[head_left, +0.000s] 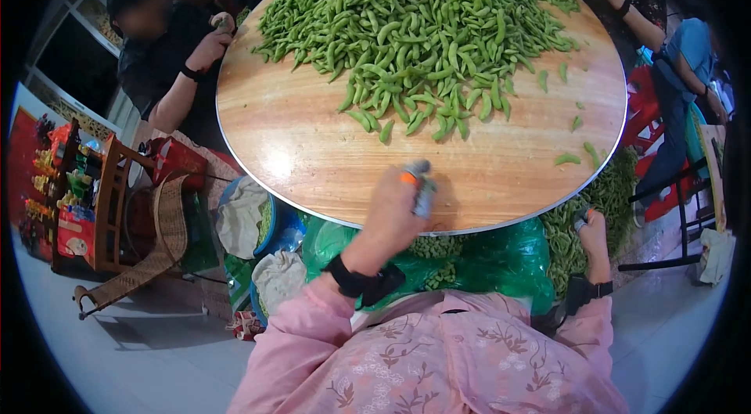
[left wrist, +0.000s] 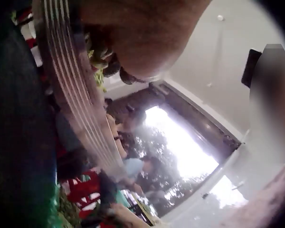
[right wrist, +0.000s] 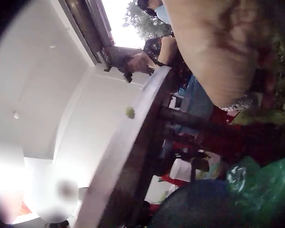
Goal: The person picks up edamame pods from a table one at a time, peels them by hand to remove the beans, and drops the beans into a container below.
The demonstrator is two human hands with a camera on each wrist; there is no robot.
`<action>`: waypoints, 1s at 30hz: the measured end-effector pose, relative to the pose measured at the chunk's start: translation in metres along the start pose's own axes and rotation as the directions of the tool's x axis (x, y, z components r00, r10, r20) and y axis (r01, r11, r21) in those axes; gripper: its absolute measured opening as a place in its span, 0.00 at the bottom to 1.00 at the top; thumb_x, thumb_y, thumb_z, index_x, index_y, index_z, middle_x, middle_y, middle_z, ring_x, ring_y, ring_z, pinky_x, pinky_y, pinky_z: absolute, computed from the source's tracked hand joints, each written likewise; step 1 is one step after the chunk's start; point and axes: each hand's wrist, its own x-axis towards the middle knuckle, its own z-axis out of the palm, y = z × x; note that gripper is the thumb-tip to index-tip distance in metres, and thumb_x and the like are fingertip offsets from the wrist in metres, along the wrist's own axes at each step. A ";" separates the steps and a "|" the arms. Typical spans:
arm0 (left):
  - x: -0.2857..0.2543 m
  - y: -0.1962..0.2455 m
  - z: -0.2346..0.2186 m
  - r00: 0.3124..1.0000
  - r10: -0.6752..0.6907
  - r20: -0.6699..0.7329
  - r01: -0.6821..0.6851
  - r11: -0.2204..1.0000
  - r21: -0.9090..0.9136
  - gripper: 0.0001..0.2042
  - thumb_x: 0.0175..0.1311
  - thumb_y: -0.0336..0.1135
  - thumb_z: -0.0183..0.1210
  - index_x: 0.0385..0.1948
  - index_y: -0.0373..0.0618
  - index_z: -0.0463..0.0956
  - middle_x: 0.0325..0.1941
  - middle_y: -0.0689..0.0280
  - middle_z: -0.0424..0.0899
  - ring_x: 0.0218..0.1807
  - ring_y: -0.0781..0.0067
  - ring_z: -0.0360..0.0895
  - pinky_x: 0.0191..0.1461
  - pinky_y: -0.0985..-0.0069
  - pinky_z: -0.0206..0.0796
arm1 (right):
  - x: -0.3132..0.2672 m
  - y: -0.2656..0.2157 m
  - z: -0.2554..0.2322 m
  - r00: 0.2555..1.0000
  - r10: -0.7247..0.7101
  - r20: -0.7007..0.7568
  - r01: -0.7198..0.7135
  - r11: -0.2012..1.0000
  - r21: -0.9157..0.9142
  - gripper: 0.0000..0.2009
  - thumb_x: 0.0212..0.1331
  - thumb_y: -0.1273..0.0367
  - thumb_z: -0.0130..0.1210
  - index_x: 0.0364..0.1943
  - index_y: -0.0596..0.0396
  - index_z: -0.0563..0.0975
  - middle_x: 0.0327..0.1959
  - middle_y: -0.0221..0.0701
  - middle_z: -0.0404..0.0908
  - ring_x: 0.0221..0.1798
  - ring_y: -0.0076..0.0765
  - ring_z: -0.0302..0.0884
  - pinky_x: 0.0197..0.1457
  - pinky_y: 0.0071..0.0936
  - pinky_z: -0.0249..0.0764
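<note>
My left hand [head_left: 391, 214] is over the near edge of the round wooden table [head_left: 289, 140], blurred, with orange and grey coverings on its fingers. A trace of green shows beside those fingers, but I cannot tell whether they hold a pod. Across the table lies a big heap of green soybean pods [head_left: 422, 23], beyond the left fingertips. My right hand [head_left: 594, 238] is lowered beside the table's right edge, over a heap of green pods or shells [head_left: 567, 246]. A grey covering shows on one of its fingers. In the right wrist view, its palm [right wrist: 218, 52] hides most of the fingers.
Green plastic [head_left: 501, 257] spreads below the table edge, with pale green beans [head_left: 436, 246] on it. Cloth-covered tubs [head_left: 242, 214] stand at the left, near a woven chair [head_left: 168, 226]. One person [head_left: 168, 54] sits at the left; others are across and at the right.
</note>
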 end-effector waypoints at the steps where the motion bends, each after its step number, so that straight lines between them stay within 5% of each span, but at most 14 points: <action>1: -0.007 0.016 0.002 0.998 0.003 0.056 -0.004 1.000 0.016 0.13 0.48 0.27 0.54 0.38 0.42 0.72 0.31 0.56 0.73 0.34 0.58 0.71 0.39 0.72 0.63 | 0.007 0.024 0.000 0.999 -0.036 -0.037 0.029 0.986 -0.165 0.04 0.40 0.75 0.49 0.20 0.63 0.71 0.15 0.28 0.70 0.21 0.26 0.66 0.26 0.25 0.62; 2: -0.012 0.023 0.000 0.998 0.007 0.056 -0.008 1.000 0.016 0.13 0.48 0.27 0.54 0.38 0.42 0.72 0.31 0.56 0.73 0.34 0.58 0.71 0.39 0.72 0.63 | 0.009 0.037 0.000 0.995 -0.076 -0.065 0.051 0.944 -0.327 0.04 0.39 0.77 0.48 0.21 0.63 0.71 0.16 0.27 0.69 0.21 0.25 0.65 0.27 0.24 0.64; 4: -0.018 0.033 -0.005 0.912 0.404 0.067 -0.407 0.912 0.042 0.11 0.48 0.28 0.55 0.37 0.42 0.73 0.33 0.57 0.74 0.35 0.58 0.71 0.38 0.72 0.64 | -0.001 0.038 0.003 0.977 -0.132 -0.169 0.058 0.921 -0.384 0.05 0.39 0.77 0.49 0.23 0.65 0.72 0.17 0.30 0.71 0.23 0.28 0.66 0.30 0.25 0.65; 6: -0.009 0.027 -0.016 0.896 0.440 0.065 -0.444 0.890 0.098 0.11 0.49 0.32 0.56 0.36 0.42 0.73 0.33 0.58 0.75 0.33 0.59 0.73 0.36 0.70 0.65 | -0.006 0.029 0.002 0.946 -0.188 -0.263 0.055 0.896 -0.440 0.07 0.38 0.77 0.50 0.25 0.66 0.72 0.18 0.33 0.72 0.24 0.30 0.68 0.32 0.26 0.65; 8: 0.008 0.009 -0.022 0.959 0.272 -0.076 -0.254 0.949 0.187 0.13 0.49 0.36 0.57 0.36 0.40 0.73 0.30 0.57 0.76 0.31 0.57 0.73 0.35 0.69 0.66 | -0.011 0.013 -0.006 0.987 0.046 -0.153 -0.100 0.924 -0.368 0.07 0.37 0.77 0.50 0.24 0.66 0.72 0.18 0.39 0.73 0.24 0.31 0.69 0.31 0.25 0.65; 11: 0.043 -0.011 -0.033 0.989 0.092 -0.116 -0.048 0.938 0.342 0.14 0.49 0.38 0.57 0.33 0.37 0.72 0.29 0.54 0.75 0.31 0.54 0.73 0.35 0.65 0.65 | -0.011 0.020 -0.006 0.993 -0.031 -0.117 -0.009 0.946 -0.324 0.06 0.37 0.77 0.51 0.23 0.66 0.71 0.16 0.40 0.71 0.23 0.32 0.69 0.30 0.25 0.64; 13: 0.059 -0.024 -0.036 0.989 -0.126 0.074 0.073 0.864 0.498 0.13 0.49 0.37 0.57 0.31 0.35 0.72 0.27 0.51 0.75 0.32 0.50 0.73 0.34 0.63 0.64 | -0.018 -0.011 -0.006 0.993 -0.006 -0.121 -0.044 0.915 -0.400 0.05 0.37 0.77 0.50 0.22 0.66 0.72 0.15 0.37 0.71 0.22 0.30 0.68 0.29 0.25 0.64; 18: 0.068 -0.047 -0.036 0.994 -0.036 0.103 -0.025 0.849 0.529 0.10 0.49 0.33 0.55 0.28 0.34 0.71 0.22 0.51 0.76 0.27 0.50 0.74 0.30 0.63 0.66 | -0.032 -0.071 -0.009 0.998 0.017 -0.061 -0.039 0.925 -0.377 0.08 0.40 0.77 0.51 0.28 0.63 0.73 0.19 0.44 0.72 0.25 0.35 0.73 0.29 0.30 0.66; 20: 0.063 -0.045 -0.034 0.994 -0.046 0.103 -0.015 0.850 0.526 0.11 0.50 0.34 0.55 0.29 0.33 0.71 0.22 0.54 0.77 0.26 0.53 0.74 0.32 0.64 0.66 | -0.040 -0.100 -0.005 0.998 -0.065 -0.004 0.062 0.963 -0.263 0.08 0.42 0.78 0.51 0.29 0.63 0.74 0.20 0.39 0.74 0.25 0.27 0.71 0.30 0.25 0.66; 22: 0.049 -0.033 -0.030 0.988 -0.125 0.094 0.139 0.977 -0.162 0.08 0.52 0.31 0.55 0.29 0.34 0.71 0.22 0.60 0.78 0.23 0.68 0.75 0.27 0.73 0.66 | -0.050 -0.141 0.009 0.989 -0.144 0.045 0.147 0.987 -0.064 0.07 0.43 0.77 0.52 0.30 0.63 0.74 0.22 0.35 0.75 0.26 0.24 0.71 0.31 0.23 0.67; 24: 0.033 0.004 -0.034 0.925 -0.224 0.307 0.374 0.684 -0.626 0.06 0.52 0.29 0.57 0.29 0.37 0.72 0.22 0.64 0.77 0.22 0.78 0.73 0.24 0.82 0.65 | -0.058 -0.167 0.029 0.948 -0.284 0.146 0.238 0.933 0.268 0.07 0.46 0.76 0.54 0.32 0.61 0.75 0.26 0.29 0.77 0.29 0.21 0.71 0.35 0.19 0.67; 25: 0.025 0.015 -0.031 0.923 -0.216 0.319 0.377 0.680 -0.628 0.06 0.52 0.29 0.57 0.29 0.37 0.72 0.22 0.64 0.77 0.22 0.78 0.73 0.24 0.82 0.65 | -0.061 -0.175 0.039 0.918 -0.342 0.199 0.244 0.886 0.393 0.07 0.48 0.75 0.54 0.33 0.60 0.75 0.28 0.27 0.77 0.31 0.20 0.71 0.37 0.18 0.67; 27: 0.009 0.029 -0.024 0.803 -0.215 0.556 0.596 0.293 -0.747 0.07 0.51 0.29 0.58 0.29 0.39 0.72 0.22 0.63 0.77 0.20 0.78 0.74 0.23 0.83 0.66 | -0.067 -0.203 0.057 0.906 -0.294 0.305 0.085 0.830 0.551 0.08 0.51 0.73 0.54 0.35 0.61 0.75 0.30 0.26 0.77 0.33 0.21 0.71 0.38 0.18 0.67; 30: -0.003 0.034 -0.015 0.773 -0.123 0.622 0.634 0.117 -0.764 0.07 0.51 0.29 0.58 0.29 0.38 0.73 0.23 0.62 0.77 0.19 0.77 0.74 0.21 0.83 0.67 | -0.071 -0.235 0.069 0.869 -0.291 0.400 -0.028 0.779 0.627 0.08 0.54 0.71 0.52 0.35 0.61 0.74 0.30 0.25 0.76 0.32 0.19 0.70 0.38 0.16 0.66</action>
